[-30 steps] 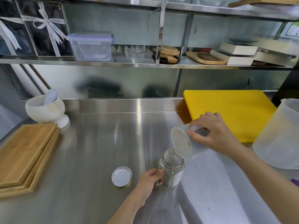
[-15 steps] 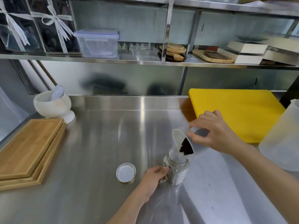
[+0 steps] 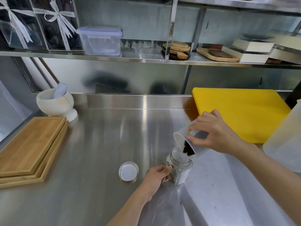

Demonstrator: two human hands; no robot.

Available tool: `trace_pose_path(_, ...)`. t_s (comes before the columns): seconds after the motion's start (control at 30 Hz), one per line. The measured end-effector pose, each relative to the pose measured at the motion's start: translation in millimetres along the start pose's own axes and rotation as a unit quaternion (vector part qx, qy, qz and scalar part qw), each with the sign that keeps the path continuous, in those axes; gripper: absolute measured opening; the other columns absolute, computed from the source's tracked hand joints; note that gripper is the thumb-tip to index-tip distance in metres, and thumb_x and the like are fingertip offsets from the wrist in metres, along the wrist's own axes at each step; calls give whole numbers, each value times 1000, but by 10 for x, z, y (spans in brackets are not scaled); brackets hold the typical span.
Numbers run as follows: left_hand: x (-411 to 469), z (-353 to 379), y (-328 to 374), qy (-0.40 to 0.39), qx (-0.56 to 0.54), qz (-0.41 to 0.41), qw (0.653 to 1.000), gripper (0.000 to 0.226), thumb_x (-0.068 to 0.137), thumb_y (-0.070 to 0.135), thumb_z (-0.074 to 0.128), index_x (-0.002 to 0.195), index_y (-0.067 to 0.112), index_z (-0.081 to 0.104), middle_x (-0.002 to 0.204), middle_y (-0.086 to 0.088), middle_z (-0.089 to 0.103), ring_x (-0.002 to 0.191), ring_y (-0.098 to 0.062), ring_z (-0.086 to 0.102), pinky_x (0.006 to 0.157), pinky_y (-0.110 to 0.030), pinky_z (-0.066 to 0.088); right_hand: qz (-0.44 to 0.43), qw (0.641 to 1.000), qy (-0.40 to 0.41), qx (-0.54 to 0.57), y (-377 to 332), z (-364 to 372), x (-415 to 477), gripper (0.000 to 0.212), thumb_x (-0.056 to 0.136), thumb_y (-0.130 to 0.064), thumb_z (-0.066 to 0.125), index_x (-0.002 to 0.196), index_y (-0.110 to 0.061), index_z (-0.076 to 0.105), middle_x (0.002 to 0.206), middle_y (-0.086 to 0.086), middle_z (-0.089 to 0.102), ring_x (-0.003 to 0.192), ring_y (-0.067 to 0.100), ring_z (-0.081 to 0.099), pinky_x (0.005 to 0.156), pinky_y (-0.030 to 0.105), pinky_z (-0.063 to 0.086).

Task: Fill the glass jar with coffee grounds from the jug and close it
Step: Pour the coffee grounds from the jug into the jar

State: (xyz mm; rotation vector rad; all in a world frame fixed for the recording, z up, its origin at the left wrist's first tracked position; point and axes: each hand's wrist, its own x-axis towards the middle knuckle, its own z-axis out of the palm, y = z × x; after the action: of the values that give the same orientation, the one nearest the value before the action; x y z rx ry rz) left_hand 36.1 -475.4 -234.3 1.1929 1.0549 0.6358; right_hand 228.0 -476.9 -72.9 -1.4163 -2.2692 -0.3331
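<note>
The left hand (image 3: 156, 178) has its fingers (image 3: 166, 169) curled round the handle of the glass jar (image 3: 179, 168), pinning it upright on the table (image 3: 97, 144) toward the near edge, right of centre. The right hand (image 3: 216, 132) wraps its fingers (image 3: 197, 126) and thumb round the white jug (image 3: 187, 141), tipped steeply so that its rim hangs just over the far right side of the jar's mouth, with coffee grounds (image 3: 187, 148) heaped at the lip. The risk I see is spillage: the jug's opening is much wider than the jar's, so if the clump lets go all at once it could overshoot the mouth; dark specks lying on the table around the jar suggest this happens easily. A jolt from either hand could also knock rim against glass. How full the jar is I cannot read well through the glass, though some dark grounds seem to sit low inside. The lid (image 3: 128, 172) lies face-up on the table just left of the left hand, close enough to catch stray grounds, which might foul the thread when closing.
</note>
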Motion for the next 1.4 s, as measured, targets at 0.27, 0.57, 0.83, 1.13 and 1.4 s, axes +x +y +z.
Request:
trace_pose_path(0.27,-21,1,31,-5,-1,-6,1000,39,91,32,58,54,22,52,70,-3,54,75,-17,45,68,-26,32,-7,1000,5,1,-12,29,5,33,76,-44,53,75,-15,69,69,-2,56,74,0,22,84,7,16)
trace_pose_path(0.57,-50,-1,75,-8,6,-6,1000,41,91,33,58,52,22,51,74,-9,53,75,-18,43,67,-28,30,-9,1000,-21,-6,-12,74,11,32,74,-45,57,76,-16,70,71,1,62,74,8,33,84,9,16)
trace_pose_path(0.83,-74,12,109,-12,-1,-5,1000,39,91,31,57,54,20,51,76,-12,53,75,-18,41,65,-25,30,-15,1000,-17,-6,-10,83,10,35,76,-45,53,76,-15,71,71,2,62,74,10,35,84,10,16)
trace_pose_path(1.13,-85,20,120,-10,-3,-5,1000,39,92,29,56,55,19,50,77,-13,51,69,-17,40,63,-24,29,-26,999,-13,-20,-12,100,10,35,76,-45,54,75,-14,70,71,3,62,74,13,37,84,12,16)
trace_pose_path(1.4,-82,19,111,-7,1,-4,1000,40,92,29,57,54,20,49,70,-8,52,57,-9,40,60,-21,31,-37,999,-5,-14,-14,94,8,35,77,-44,53,73,-13,69,68,3,60,73,15,37,83,14,17)
